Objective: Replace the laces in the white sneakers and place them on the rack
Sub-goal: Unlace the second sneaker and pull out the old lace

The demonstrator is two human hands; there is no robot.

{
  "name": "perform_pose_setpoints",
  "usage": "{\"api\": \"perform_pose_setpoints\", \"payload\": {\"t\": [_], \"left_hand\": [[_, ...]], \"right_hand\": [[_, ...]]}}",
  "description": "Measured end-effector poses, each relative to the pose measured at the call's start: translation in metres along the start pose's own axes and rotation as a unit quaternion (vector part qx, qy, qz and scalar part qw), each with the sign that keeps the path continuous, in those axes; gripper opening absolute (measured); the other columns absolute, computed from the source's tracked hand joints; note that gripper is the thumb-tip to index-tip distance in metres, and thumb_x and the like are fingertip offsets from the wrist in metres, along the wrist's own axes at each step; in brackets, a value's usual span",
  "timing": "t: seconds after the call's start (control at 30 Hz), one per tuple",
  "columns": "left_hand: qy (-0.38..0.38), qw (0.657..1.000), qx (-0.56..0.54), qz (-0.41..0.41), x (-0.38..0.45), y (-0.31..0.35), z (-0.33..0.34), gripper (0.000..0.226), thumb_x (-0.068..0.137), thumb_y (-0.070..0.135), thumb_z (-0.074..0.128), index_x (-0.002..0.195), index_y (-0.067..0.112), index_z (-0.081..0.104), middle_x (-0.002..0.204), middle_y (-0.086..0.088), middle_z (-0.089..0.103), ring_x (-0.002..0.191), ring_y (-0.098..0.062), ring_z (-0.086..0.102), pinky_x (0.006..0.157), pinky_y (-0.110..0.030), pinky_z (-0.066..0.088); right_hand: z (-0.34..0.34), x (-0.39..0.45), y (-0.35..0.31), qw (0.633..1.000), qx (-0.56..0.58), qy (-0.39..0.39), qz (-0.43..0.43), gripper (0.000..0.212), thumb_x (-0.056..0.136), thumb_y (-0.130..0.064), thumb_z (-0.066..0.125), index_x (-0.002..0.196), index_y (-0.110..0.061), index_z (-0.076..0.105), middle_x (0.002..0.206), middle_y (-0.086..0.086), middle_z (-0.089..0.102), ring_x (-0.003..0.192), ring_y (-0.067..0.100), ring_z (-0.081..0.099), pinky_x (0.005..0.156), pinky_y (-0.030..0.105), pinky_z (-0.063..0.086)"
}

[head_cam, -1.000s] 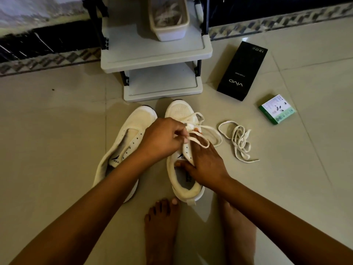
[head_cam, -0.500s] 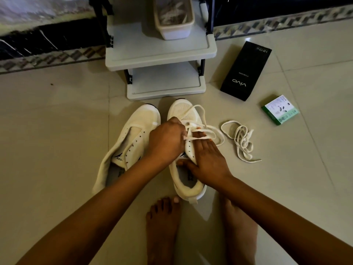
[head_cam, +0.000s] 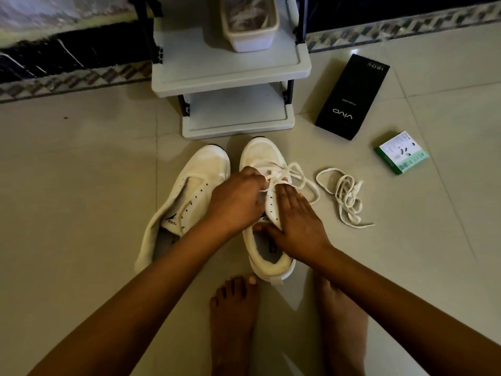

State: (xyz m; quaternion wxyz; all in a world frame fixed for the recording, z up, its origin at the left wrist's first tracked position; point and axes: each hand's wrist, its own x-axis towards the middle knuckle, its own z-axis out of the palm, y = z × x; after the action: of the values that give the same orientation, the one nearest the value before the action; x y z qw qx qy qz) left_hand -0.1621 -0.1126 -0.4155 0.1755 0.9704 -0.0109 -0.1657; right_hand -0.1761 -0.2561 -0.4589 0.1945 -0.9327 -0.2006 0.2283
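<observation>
Left hand [head_cam: 238,202] curls its fingers round the flat white lace [head_cam: 279,176] over the right sneaker [head_cam: 264,158], now lower and nearer the toe than a second ago. Right hand [head_cam: 295,221] has flattened, fingers straight along the eyelet flap, thumb inside the opening. Both hands hide the tongue and most eyelets. Beside it on the tiled floor [head_cam: 81,185] lies the left sneaker [head_cam: 200,175], unlaced. A loose lace [head_cam: 344,196] lies tangled to the right. The plastic rack [head_cam: 230,74] is cut off at the top.

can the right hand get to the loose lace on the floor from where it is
Probably yes: the loose lace lies on bare floor just right of the right hand, nothing between them, but that hand rests flat on the sneaker.
</observation>
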Motion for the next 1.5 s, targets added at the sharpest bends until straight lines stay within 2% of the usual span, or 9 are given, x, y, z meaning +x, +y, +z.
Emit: {"api": "perform_pose_setpoints", "payload": {"t": [0.13, 0.4, 0.63, 0.8, 0.9, 1.07, 1.3, 1.37, 1.5], "left_hand": [[0.054, 0.996, 0.074, -0.024, 0.001, 0.006, 0.006, 0.027, 0.093, 0.029, 0.048, 0.111, 0.014, 0.062, 0.121, -0.002, 0.058, 0.102, -0.022, 0.059, 0.085, -0.036, 0.050], [0.030, 0.896, -0.442, 0.004, -0.011, 0.013, -0.035, 0.008, 0.088, 0.018, 0.063, 0.084, 0.014, 0.069, 0.085, -0.002, 0.070, 0.084, -0.009, 0.064, 0.082, -0.022, 0.049], [0.017, 1.000, 0.006, -0.012, -0.003, -0.004, -0.002, 0.037, 0.084, 0.033, 0.063, 0.120, 0.027, 0.060, 0.124, 0.000, 0.050, 0.114, -0.020, 0.049, 0.086, -0.032, 0.044], [0.045, 0.997, 0.055, -0.043, 0.003, 0.003, -0.002, 0.021, 0.090, 0.030, 0.055, 0.104, 0.021, 0.068, 0.118, -0.002, 0.053, 0.101, -0.022, 0.056, 0.079, -0.033, 0.046], [0.003, 0.994, -0.108, -0.011, 0.006, -0.005, -0.018, 0.009, 0.083, 0.024, 0.069, 0.084, 0.015, 0.070, 0.092, 0.003, 0.056, 0.085, -0.016, 0.058, 0.075, -0.028, 0.047], [-0.060, 0.892, -0.448, 0.007, -0.006, 0.002, -0.047, 0.006, 0.081, 0.009, 0.068, 0.076, 0.010, 0.066, 0.074, 0.006, 0.063, 0.069, 0.000, 0.058, 0.069, -0.013, 0.047], [-0.057, 0.660, -0.747, -0.054, -0.014, 0.000, -0.054, 0.017, 0.074, 0.012, 0.059, 0.065, 0.017, 0.072, 0.069, 0.005, 0.066, 0.060, -0.004, 0.058, 0.059, -0.018, 0.051], [-0.043, 0.705, -0.705, -0.062, -0.013, 0.000, -0.050, 0.012, 0.078, 0.013, 0.061, 0.085, 0.014, 0.071, 0.079, 0.005, 0.069, 0.071, -0.006, 0.062, 0.066, -0.019, 0.053], [-0.055, 0.957, -0.278, -0.053, -0.001, -0.005, -0.027, 0.045, 0.078, 0.016, 0.073, 0.121, 0.022, 0.060, 0.121, 0.001, 0.056, 0.101, -0.017, 0.058, 0.086, -0.028, 0.048]], "right_hand": [[-0.003, -0.001, 0.000, 1.000, -0.001, -0.001, 0.000, 0.093, 0.088, -0.064, 0.040, 0.150, -0.012, -0.005, 0.159, 0.008, -0.003, 0.146, 0.019, 0.002, 0.116, 0.028, 0.003], [-0.005, -0.003, -0.001, 1.000, -0.001, -0.001, -0.004, 0.093, 0.088, -0.068, 0.034, 0.150, -0.010, -0.004, 0.159, 0.008, -0.003, 0.147, 0.019, 0.001, 0.116, 0.027, 0.003], [-0.002, -0.002, 0.000, 1.000, 0.013, 0.019, -0.008, 0.107, 0.073, -0.080, 0.022, 0.151, -0.010, 0.003, 0.158, 0.009, 0.008, 0.146, 0.022, 0.010, 0.116, 0.028, 0.009], [-0.003, -0.003, 0.001, 1.000, -0.013, 0.012, -0.006, 0.091, 0.088, -0.065, 0.037, 0.151, -0.011, -0.001, 0.159, 0.008, 0.000, 0.146, 0.020, 0.003, 0.116, 0.028, 0.006], [-0.003, -0.003, 0.000, 1.000, -0.008, 0.002, -0.004, 0.091, 0.088, -0.066, 0.035, 0.151, -0.012, -0.002, 0.159, 0.007, -0.001, 0.147, 0.019, 0.003, 0.116, 0.029, 0.007], [-0.003, -0.003, -0.001, 1.000, -0.001, 0.008, 0.001, 0.097, 0.083, -0.075, 0.027, 0.151, -0.012, -0.003, 0.159, 0.008, 0.001, 0.146, 0.020, 0.005, 0.116, 0.030, 0.011], [-0.005, -0.006, -0.001, 1.000, 0.003, 0.012, -0.001, 0.091, 0.089, -0.065, 0.036, 0.150, -0.011, -0.004, 0.159, 0.007, -0.002, 0.146, 0.019, 0.003, 0.116, 0.029, 0.009], [-0.004, -0.005, -0.002, 1.000, 0.004, 0.014, 0.002, 0.091, 0.089, -0.063, 0.038, 0.150, -0.011, -0.006, 0.159, 0.006, -0.004, 0.146, 0.018, 0.001, 0.116, 0.028, 0.008], [-0.004, -0.004, -0.002, 1.000, 0.004, 0.009, 0.005, 0.092, 0.088, -0.063, 0.038, 0.150, -0.011, -0.004, 0.159, 0.008, -0.002, 0.147, 0.019, 0.002, 0.116, 0.029, 0.010]]}}
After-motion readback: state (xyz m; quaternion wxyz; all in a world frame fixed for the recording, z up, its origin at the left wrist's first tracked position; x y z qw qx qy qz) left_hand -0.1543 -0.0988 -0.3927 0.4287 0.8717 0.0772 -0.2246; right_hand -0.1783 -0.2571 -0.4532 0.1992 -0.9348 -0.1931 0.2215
